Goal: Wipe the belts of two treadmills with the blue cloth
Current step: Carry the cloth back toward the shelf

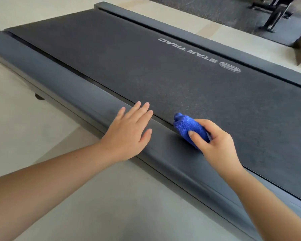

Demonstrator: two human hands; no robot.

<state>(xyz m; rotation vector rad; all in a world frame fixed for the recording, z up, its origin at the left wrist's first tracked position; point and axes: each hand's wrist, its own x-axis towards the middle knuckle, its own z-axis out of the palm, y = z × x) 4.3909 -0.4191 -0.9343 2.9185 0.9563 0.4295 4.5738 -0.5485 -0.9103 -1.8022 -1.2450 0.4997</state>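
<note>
A dark grey treadmill belt [163, 66] with white "STAR TRAC" lettering runs diagonally across the view. Its near side rail [59, 79] lies between me and the belt. My right hand [214, 143] is shut on a bunched blue cloth [186, 126], which presses at the seam where the belt meets the near rail. My left hand [129, 133] rests flat on the near rail, fingers spread, its fingertips reaching the belt's edge. It holds nothing.
The far side rail [189, 39] borders the belt's other edge. Pale floor [33, 127] lies on my side of the treadmill. A dark rubber mat [224, 13] with a black equipment frame [274, 14] sits at the back right.
</note>
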